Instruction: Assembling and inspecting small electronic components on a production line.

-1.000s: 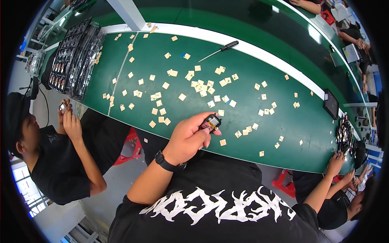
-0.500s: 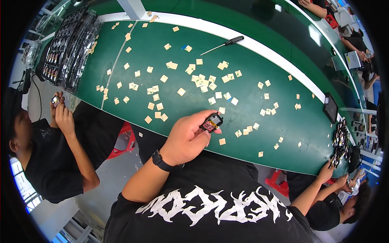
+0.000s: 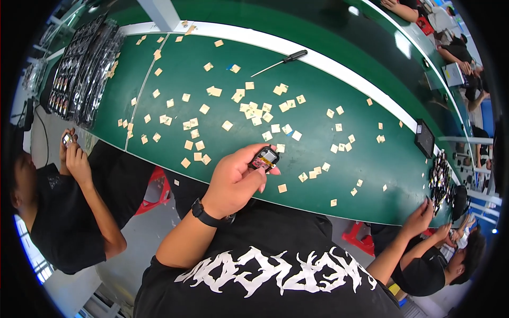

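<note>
In my left hand (image 3: 233, 177) is a small black open device housing (image 3: 265, 158) with rounded corners. A silvery block, a yellow strip and a reddish part show inside it. My left thumb presses on its lower edge, and the fingers wrap behind it. Off to the far right, my right hand (image 3: 420, 218) is beside a pile of small black parts (image 3: 440, 180) at the table's end. Its fingers are drawn together; whatever they hold is too small to make out. Many small beige square pieces (image 3: 257, 112) lie scattered over the green table (image 3: 318, 196).
A black screwdriver (image 3: 281, 62) lies near the far white ledge (image 3: 339, 74). At the right stands a black box (image 3: 424, 139). Stacked trays of parts (image 3: 79, 69) fill the left end. One co-worker (image 3: 69, 212) sits at left, another (image 3: 435, 265) at right, both with hands raised.
My right hand has drawn back slightly from the black pile, up and to the left. My left hand still holds the housing. The whole view has shifted a little.
</note>
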### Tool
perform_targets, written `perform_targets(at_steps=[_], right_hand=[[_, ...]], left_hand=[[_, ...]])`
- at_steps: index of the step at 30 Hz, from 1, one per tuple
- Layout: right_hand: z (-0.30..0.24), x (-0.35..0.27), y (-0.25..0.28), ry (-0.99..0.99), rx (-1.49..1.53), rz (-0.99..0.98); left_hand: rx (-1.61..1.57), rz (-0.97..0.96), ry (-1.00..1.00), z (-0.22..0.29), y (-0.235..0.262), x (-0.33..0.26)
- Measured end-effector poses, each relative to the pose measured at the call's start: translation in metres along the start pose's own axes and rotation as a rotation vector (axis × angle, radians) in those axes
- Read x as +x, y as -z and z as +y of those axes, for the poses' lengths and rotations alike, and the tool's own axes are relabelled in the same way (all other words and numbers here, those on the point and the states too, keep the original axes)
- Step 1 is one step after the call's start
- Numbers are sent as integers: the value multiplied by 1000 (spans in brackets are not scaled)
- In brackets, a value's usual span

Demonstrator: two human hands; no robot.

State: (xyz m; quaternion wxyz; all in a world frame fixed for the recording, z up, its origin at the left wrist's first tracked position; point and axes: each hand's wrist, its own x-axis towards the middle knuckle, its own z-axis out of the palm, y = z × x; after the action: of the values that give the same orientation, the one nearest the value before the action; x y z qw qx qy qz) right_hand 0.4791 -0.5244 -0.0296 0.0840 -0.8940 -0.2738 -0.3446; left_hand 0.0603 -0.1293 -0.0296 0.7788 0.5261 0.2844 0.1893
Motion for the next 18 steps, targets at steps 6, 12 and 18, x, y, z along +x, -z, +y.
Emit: perform_targets(at_steps=[6,12,18], right_hand=[[-233,-23,17,553,764,-128],[-355,-23,35,732,928,-211],[-420,-4,29,541,848,-290]], left_hand=[[-169,23,-7,-6,4,-2],[-371,58,-136,-14,10,-7],[-637,222,-258,-16,15,-10]])
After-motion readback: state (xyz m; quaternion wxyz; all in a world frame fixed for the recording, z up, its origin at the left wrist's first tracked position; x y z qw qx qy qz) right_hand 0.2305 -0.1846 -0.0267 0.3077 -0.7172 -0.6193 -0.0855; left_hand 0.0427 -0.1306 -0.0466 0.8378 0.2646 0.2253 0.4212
